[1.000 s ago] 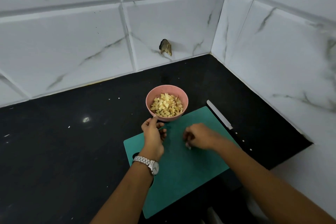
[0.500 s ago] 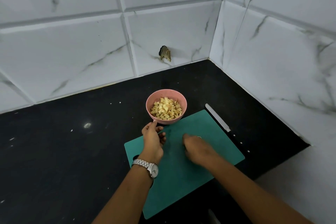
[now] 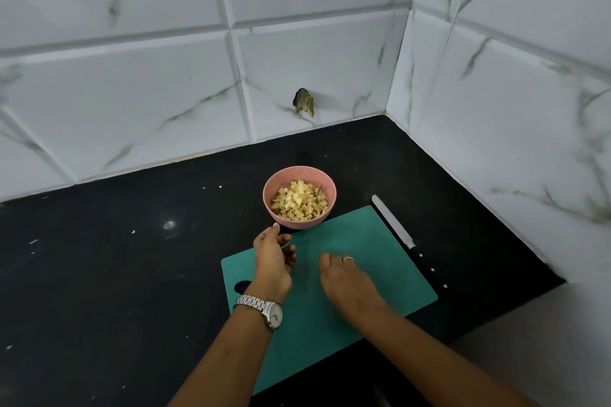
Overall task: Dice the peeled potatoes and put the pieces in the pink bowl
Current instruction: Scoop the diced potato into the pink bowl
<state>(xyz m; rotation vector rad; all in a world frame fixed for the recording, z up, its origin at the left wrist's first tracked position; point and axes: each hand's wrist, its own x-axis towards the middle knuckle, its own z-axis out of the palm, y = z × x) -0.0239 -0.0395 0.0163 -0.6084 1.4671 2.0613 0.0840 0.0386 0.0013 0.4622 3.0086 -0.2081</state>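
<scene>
Resting palm-down on the green board (image 3: 380,248), the right hand (image 3: 347,281) lies flat, empty; the left hand (image 3: 272,261), loosely curled, empty, nearly touches the pink bowl (image 3: 281,221) of diced potato (image 3: 299,201).

Your left hand (image 3: 272,263) touches the pink bowl (image 3: 299,196) of potato dice (image 3: 299,201); your right hand (image 3: 344,281) lies flat on the green board (image 3: 390,261), knife (image 3: 401,235) at its right.

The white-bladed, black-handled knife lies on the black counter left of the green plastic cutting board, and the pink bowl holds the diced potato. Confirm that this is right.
Not quite. In the head view the white-bladed, black-handled knife lies on the black counter to the right of the green plastic cutting board, along its right edge, not left of it. The pink bowl does hold the diced potato.
</scene>
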